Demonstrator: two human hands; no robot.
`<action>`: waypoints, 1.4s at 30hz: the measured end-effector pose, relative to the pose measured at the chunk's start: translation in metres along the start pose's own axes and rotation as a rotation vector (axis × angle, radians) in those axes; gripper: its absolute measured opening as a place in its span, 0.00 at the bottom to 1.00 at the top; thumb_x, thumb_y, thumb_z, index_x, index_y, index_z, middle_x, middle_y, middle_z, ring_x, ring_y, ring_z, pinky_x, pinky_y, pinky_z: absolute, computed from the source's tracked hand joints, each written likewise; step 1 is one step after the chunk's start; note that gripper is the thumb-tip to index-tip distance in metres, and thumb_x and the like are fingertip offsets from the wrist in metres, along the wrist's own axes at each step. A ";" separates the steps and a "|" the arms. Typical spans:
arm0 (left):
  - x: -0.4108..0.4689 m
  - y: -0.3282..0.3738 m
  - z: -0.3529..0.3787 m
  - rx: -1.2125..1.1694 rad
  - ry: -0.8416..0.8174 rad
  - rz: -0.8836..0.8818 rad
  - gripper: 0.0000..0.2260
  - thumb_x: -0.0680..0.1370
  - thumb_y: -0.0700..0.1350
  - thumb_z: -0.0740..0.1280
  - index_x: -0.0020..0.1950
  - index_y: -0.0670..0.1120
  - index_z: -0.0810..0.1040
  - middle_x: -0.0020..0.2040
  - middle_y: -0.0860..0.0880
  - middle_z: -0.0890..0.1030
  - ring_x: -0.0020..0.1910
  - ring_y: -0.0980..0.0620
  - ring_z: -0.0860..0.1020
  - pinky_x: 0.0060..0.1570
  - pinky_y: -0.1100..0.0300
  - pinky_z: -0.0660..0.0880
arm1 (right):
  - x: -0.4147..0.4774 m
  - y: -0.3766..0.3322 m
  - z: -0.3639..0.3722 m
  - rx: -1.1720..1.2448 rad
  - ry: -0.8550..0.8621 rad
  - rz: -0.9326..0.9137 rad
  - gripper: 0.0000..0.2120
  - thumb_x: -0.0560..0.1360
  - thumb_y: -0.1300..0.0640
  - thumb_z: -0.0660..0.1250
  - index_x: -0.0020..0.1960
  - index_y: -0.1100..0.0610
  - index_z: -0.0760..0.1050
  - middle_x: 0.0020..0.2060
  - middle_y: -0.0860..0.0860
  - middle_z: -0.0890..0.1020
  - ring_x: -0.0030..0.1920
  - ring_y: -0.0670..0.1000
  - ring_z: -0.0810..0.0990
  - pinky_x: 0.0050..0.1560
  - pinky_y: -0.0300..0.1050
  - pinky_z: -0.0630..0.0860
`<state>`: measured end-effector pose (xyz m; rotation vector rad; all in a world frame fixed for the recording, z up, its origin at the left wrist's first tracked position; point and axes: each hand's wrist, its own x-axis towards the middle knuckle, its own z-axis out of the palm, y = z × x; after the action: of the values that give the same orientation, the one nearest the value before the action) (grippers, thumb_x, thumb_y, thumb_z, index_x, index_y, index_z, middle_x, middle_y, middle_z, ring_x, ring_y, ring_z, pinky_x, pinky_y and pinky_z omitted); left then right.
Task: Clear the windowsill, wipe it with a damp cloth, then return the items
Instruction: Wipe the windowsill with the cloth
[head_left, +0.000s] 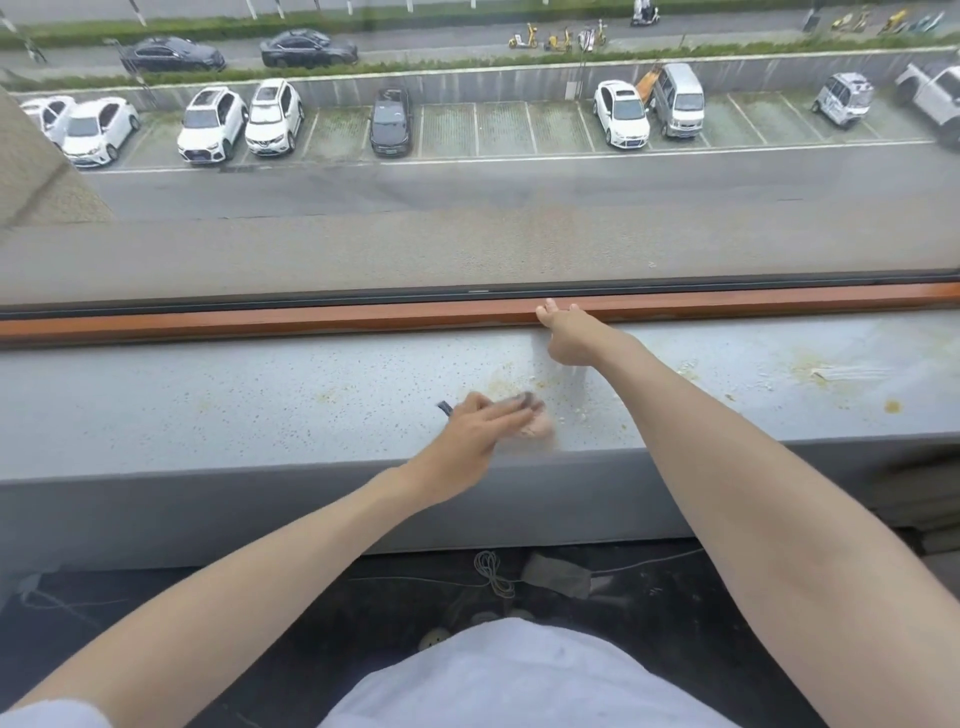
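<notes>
The pink cloth (537, 427) lies near the front edge of the grey windowsill (208, 395). It is flattened under the straight fingers of the left hand (480, 431), which presses it without gripping. Beyond the cloth, the right hand (566, 335) rests loose-fingered against the orange window rail (311, 318), holding nothing. Right of the cloth, yellowish crumbs and stains (810, 366) spot the sill. Below the cloth, a coiled cable (491, 569) lies on the dark floor (156, 623).

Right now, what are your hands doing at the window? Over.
Left hand flat on pink cloth, pressing it to windowsill. Right hand touching window frame. Yellow stains further right.
</notes>
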<state>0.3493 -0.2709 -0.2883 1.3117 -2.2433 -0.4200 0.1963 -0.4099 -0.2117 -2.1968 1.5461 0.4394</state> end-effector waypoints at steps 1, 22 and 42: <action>0.009 -0.006 -0.007 -0.005 0.073 -0.055 0.28 0.74 0.24 0.57 0.69 0.46 0.72 0.69 0.54 0.70 0.43 0.49 0.63 0.46 0.61 0.61 | -0.001 0.001 0.001 0.006 -0.002 -0.001 0.31 0.77 0.71 0.46 0.78 0.58 0.43 0.78 0.52 0.43 0.77 0.61 0.45 0.74 0.53 0.53; 0.074 -0.058 0.024 0.252 -0.033 -0.196 0.29 0.71 0.28 0.59 0.70 0.49 0.71 0.70 0.51 0.71 0.48 0.41 0.70 0.53 0.46 0.71 | 0.013 0.035 0.018 0.134 -0.003 -0.053 0.32 0.76 0.72 0.46 0.78 0.55 0.47 0.78 0.50 0.45 0.77 0.57 0.45 0.76 0.52 0.47; 0.061 -0.042 0.031 0.181 -0.177 0.103 0.32 0.67 0.23 0.58 0.66 0.47 0.76 0.68 0.50 0.73 0.40 0.46 0.68 0.44 0.59 0.64 | 0.020 0.051 0.032 0.129 0.016 -0.042 0.32 0.77 0.71 0.46 0.79 0.54 0.47 0.78 0.49 0.45 0.77 0.56 0.45 0.76 0.50 0.46</action>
<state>0.3369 -0.3439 -0.3183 1.2835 -2.5342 -0.3128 0.1545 -0.4251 -0.2572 -2.1345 1.4900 0.3016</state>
